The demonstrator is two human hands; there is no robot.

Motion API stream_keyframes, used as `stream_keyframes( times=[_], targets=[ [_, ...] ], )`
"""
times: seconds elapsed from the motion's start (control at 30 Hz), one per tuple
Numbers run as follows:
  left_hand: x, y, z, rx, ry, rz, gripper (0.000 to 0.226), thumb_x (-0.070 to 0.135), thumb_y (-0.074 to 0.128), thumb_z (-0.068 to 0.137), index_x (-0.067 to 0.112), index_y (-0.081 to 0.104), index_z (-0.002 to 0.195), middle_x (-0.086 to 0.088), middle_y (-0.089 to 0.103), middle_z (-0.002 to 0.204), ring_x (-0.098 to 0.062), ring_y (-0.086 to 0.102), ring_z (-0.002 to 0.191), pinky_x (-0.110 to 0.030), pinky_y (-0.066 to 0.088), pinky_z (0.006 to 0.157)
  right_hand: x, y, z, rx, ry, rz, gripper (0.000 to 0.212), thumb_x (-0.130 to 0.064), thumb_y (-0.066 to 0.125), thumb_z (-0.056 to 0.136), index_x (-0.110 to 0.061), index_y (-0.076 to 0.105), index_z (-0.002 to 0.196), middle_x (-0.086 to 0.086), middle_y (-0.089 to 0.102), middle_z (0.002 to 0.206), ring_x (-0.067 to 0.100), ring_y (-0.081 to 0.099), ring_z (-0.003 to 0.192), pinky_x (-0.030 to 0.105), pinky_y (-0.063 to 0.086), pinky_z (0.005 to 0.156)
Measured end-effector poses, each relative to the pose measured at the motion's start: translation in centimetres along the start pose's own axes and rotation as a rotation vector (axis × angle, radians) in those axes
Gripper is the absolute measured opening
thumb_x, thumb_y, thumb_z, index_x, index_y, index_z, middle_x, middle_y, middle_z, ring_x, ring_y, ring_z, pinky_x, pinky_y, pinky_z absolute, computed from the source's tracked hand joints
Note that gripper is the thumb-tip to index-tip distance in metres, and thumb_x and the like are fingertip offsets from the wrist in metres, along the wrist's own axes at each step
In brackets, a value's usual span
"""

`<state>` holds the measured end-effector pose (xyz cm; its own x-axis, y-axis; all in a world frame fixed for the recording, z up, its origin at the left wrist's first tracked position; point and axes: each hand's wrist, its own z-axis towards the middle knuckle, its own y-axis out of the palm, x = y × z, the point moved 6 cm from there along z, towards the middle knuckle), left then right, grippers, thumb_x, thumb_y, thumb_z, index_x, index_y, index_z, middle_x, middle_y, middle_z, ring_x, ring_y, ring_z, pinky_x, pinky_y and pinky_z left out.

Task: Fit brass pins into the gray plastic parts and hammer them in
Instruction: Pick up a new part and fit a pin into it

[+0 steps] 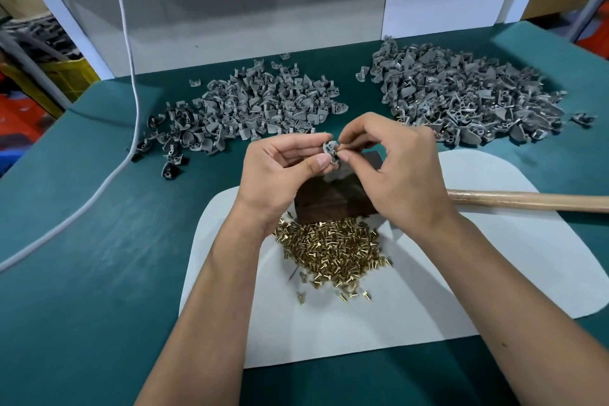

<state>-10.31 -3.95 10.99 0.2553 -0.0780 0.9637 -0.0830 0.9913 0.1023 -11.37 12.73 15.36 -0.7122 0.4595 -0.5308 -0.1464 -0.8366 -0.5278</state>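
Observation:
My left hand [283,165] pinches a small gray plastic part [330,150] between thumb and fingers, held up over a dark wooden block [329,201]. My right hand [395,168] pinches a brass pin [342,149] at the part's side; the pin is mostly hidden by my fingertips. A heap of brass pins [333,250] lies on the white mat [461,273] just in front of the block. The hammer's wooden handle [527,200] lies on the mat to the right, its head hidden behind my right hand.
Two piles of gray parts lie on the green table [82,273]: one at back left [250,109], a larger one at back right [461,99]. A white cable [131,128] runs down the left side. A gray panel stands behind the table.

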Motion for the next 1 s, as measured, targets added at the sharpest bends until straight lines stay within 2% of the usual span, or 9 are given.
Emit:
stream_keyframes(
  times=[0.17, 0.47, 0.6, 0.8, 1.0],
  targets=[
    [0.17, 0.02, -0.1, -0.006, 0.002, -0.003, 0.029, -0.011, 0.076, 0.079, 0.004, 0.075, 0.105, -0.011, 0.079, 0.09, -0.019, 0.076, 0.079, -0.024, 0.061, 0.076, -0.14, 0.14, -0.2, -0.001, 0.019, 0.027, 0.012, -0.008, 0.078, 0.085, -0.013, 0.07, 0.092, -0.005, 0.07, 0.085, 0.007, 0.066, 0.083, 0.029, 0.056, 0.078],
    [0.24, 0.51, -0.27, 0.02, 0.015, 0.005, 0.029, -0.016, 0.076, 0.076, 0.002, 0.075, 0.098, -0.008, 0.078, 0.08, -0.016, 0.074, 0.071, -0.026, 0.062, 0.073, -0.4, 0.45, -0.5, 0.0, 0.052, -0.001, 0.024, 0.001, 0.075, 0.081, -0.014, 0.056, 0.087, -0.007, 0.06, 0.076, 0.009, 0.055, 0.069, 0.022, 0.046, 0.064],
    [0.1, 0.64, -0.28, 0.035, 0.016, 0.037, 0.028, -0.016, 0.077, 0.075, 0.003, 0.076, 0.094, -0.01, 0.078, 0.083, -0.019, 0.074, 0.077, -0.031, 0.064, 0.076, -0.36, 0.64, -0.56, -0.009, 0.048, -0.055, 0.025, 0.003, 0.074, 0.08, -0.014, 0.056, 0.085, -0.007, 0.057, 0.074, 0.008, 0.05, 0.067, 0.02, 0.043, 0.062],
    [-0.11, 0.52, -0.26, 0.053, -0.014, 0.037, 0.027, -0.012, 0.079, 0.077, 0.001, 0.076, 0.101, -0.017, 0.078, 0.088, -0.025, 0.074, 0.08, -0.035, 0.063, 0.081, -0.03, 0.43, -0.58, -0.001, 0.03, 0.011, 0.02, 0.001, 0.074, 0.083, -0.012, 0.061, 0.09, -0.008, 0.062, 0.08, 0.005, 0.059, 0.074, 0.017, 0.049, 0.07],
    [-0.37, 0.1, -0.31, 0.038, -0.116, -0.095, 0.026, -0.012, 0.073, 0.081, 0.002, 0.075, 0.103, -0.015, 0.078, 0.087, -0.022, 0.076, 0.076, -0.025, 0.062, 0.076, 0.41, 0.22, -0.59, -0.016, -0.033, 0.022, 0.013, -0.005, 0.076, 0.087, -0.012, 0.071, 0.097, -0.003, 0.071, 0.09, 0.01, 0.066, 0.084, 0.028, 0.056, 0.08]
  ],
)
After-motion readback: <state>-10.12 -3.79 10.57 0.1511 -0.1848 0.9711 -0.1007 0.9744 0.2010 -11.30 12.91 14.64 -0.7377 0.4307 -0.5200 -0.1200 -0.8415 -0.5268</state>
